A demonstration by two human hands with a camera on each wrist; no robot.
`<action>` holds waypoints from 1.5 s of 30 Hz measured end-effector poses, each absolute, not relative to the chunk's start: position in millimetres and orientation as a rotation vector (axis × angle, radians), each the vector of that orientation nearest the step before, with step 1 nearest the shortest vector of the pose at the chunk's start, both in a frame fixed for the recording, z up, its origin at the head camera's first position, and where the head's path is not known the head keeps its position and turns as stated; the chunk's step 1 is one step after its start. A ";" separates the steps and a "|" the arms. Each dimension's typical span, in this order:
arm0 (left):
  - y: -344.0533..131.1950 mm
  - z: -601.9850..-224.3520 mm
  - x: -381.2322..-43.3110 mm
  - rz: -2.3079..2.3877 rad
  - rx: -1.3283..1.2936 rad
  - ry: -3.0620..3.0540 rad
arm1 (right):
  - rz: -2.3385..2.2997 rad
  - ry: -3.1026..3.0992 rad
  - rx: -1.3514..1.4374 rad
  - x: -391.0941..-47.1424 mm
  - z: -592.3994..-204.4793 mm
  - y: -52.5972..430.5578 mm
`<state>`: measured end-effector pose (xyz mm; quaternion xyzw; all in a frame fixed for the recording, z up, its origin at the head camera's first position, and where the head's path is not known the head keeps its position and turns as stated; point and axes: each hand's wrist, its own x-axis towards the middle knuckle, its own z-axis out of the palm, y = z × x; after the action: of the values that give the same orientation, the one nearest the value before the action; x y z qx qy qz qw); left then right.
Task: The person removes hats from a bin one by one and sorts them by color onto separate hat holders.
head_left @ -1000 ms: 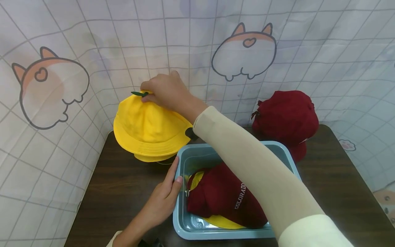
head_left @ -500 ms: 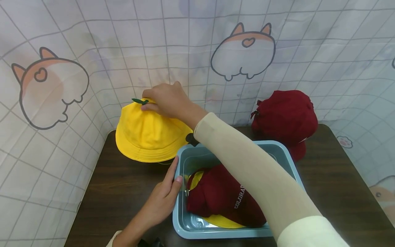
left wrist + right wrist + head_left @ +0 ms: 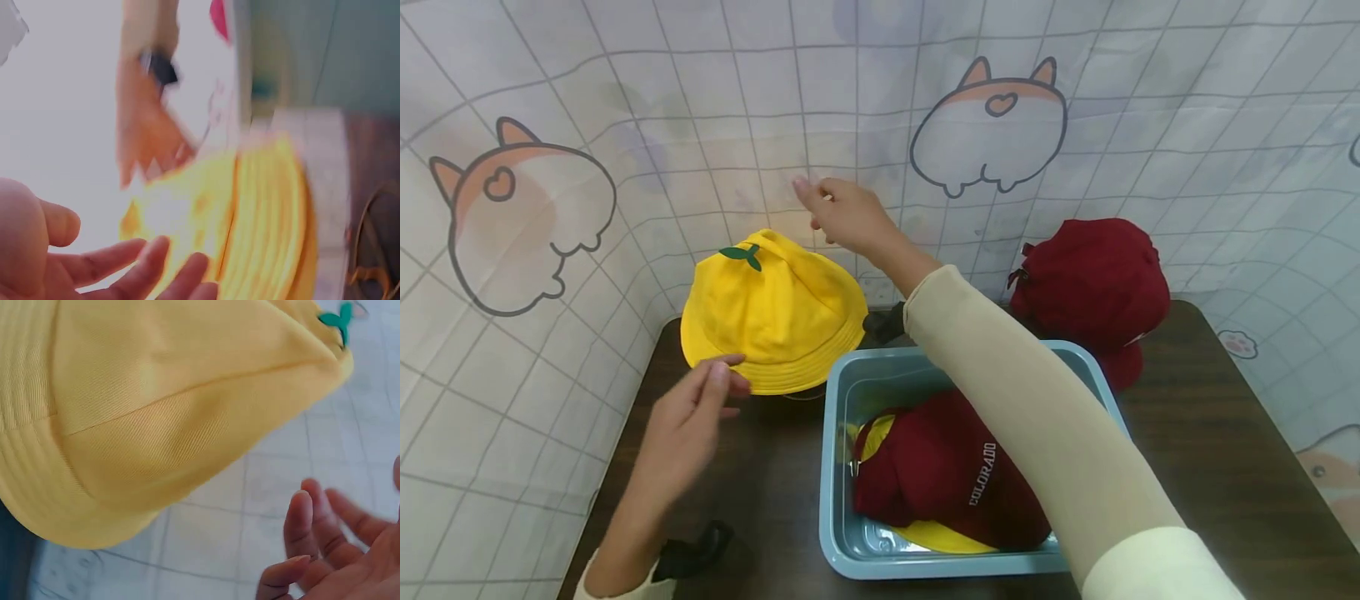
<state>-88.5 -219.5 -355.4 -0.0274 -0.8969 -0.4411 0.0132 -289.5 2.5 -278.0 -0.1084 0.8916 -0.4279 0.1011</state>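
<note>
Yellow hat (image 3: 778, 312), one, brimmed, crown upward: located between the two hands, beyond the left hand and to the left of the right hand, lower than the latter. Green sprout ornament (image 3: 743, 255) at the top of its crown, on the side away from the right hand.

Left hand (image 3: 681, 429): fingers relaxed and slightly bent, gripping nothing; fingertips at the near edge of the hat's brim, overlapping it in the head view. Whether they touch the cloth cannot be told.

Right hand (image 3: 850, 217): raised above and to the right of the crown, clear of it; fingers loosely bent, holding nothing. In the right wrist view, a gap separates the fingers from the hat. The two hands are well apart.

Blue basin (image 3: 872, 571): to the right of the left hand, partly under the right arm's cream sleeve (image 3: 1022, 400). Contents: maroon cap (image 3: 917, 475), lettered "COLORADO", lying over a yellow item (image 3: 943, 542), partly hidden.

Second maroon cap (image 3: 1090, 283): to the right of the right hand, past the basin's far corner.

Support: dark wood-patterned table (image 3: 775, 500), beneath the left hand. Backdrop: white gridded cloth (image 3: 835, 83) with cartoon animal prints, behind the right hand.
</note>
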 end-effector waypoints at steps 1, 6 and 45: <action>-226.5 -353.2 -92.8 -1.360 -0.005 -2.775 | -1.333 2.575 -0.225 -290.6 -280.3 6.2; -259.4 -355.5 -117.3 -1.403 0.334 -2.678 | -1.521 2.246 0.187 -293.9 -296.2 23.4; -293.7 -426.3 -170.7 -2.451 0.509 -2.065 | -1.573 1.819 0.418 -279.1 -377.8 33.8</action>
<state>-170.7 -293.7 -426.3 0.1567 -0.6355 -0.7542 -0.0520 -279.1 33.8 -377.8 0.1610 0.6999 -0.6053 0.3432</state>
